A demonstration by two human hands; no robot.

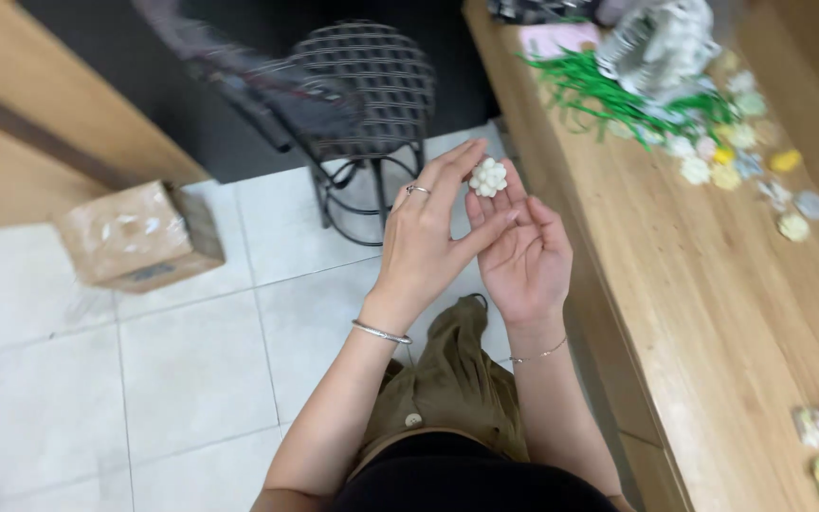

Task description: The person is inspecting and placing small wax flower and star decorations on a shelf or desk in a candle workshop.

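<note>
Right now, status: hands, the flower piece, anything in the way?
Left hand and right hand raised together, fingertips pinching small white flower. More flowers and green stems lie on wooden table to the right. Nothing blocking.

You hold a white flower point(488, 176) above pale grey floor tiles point(191, 370), beside a light-brown wooden table point(713, 284) strewn with green stems point(609, 95) and pastel white, yellow and blue flowers point(727, 161); the black stool point(367, 76) wears a grid pattern.
</note>
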